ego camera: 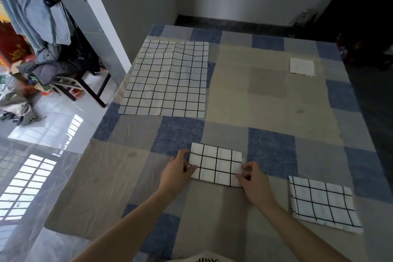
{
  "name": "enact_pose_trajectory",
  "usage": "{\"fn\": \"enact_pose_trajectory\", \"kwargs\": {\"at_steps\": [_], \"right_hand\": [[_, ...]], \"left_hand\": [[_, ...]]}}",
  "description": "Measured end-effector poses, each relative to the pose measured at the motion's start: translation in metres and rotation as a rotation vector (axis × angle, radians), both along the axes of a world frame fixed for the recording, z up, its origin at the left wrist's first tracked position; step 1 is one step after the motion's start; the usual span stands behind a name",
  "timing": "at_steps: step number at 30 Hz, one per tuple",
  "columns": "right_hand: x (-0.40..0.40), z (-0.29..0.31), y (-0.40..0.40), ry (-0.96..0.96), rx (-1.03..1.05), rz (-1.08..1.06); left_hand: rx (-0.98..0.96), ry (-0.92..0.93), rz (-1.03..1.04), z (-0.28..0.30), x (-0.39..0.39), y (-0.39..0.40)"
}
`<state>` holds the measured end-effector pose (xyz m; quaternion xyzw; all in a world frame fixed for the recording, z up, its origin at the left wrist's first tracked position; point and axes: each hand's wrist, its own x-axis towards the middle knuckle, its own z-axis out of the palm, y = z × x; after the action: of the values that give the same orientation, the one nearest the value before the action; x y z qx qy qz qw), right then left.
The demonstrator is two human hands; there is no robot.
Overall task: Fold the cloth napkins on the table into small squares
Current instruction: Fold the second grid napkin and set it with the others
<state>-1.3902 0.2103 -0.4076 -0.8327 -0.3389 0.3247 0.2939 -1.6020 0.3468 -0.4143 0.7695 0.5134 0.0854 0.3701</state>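
Fingers (189, 169) of the left hand (175, 173) curl over the left short edge of a folded white cloth napkin with a black grid print (215, 165), the thumb lying on top of the fabric and the other fingers tucked at or under the edge, so the hand is closed lightly on the cloth. At the opposite end the right hand (254, 185) pinches the napkin's near right corner between thumb and bent fingertips, closed on a small bit of fabric there. This folded napkin is a flat rectangle lying on the near middle of the table, which is covered by a patchwork tablecloth of blue, grey and beige squares (270, 100); it sits slightly askew, its right end nearer the person. Both bare forearms reach in from the bottom edge of the view. To the right of the right hand, near but apart from it, lies a second folded white napkin with the same black grid (324, 202), also flat on the tablecloth. Farther back on the left side a large white black-grid cloth (168, 80) is spread out unfolded, with faint crease lines across it. On the far right of the table, well apart from everything else, rests a small plain white folded square of cloth (302, 67). Beyond the table's left edge stands a dark chair heaped with grey and blue clothing (42, 27) on a glossy tiled floor.
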Motion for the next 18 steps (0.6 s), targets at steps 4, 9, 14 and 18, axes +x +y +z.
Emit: {"fn": "enact_pose_trajectory", "kwargs": {"at_steps": [4,9,14,18], "right_hand": [[-0.004,-0.001,-0.002,-0.073,-0.005,0.054],[-0.006,-0.003,-0.005,-0.105,-0.015,0.081],[-0.010,-0.003,-0.002,-0.198,-0.064,0.115],[-0.027,-0.001,0.017,-0.487,0.045,0.249]], "left_hand": [[0.077,0.071,-0.075,0.003,0.002,-0.001],[0.111,0.119,-0.139,0.003,0.004,0.001],[0.450,0.231,-0.361,-0.004,0.006,-0.001],[0.556,0.182,-0.671,-0.003,0.019,0.001]]}}
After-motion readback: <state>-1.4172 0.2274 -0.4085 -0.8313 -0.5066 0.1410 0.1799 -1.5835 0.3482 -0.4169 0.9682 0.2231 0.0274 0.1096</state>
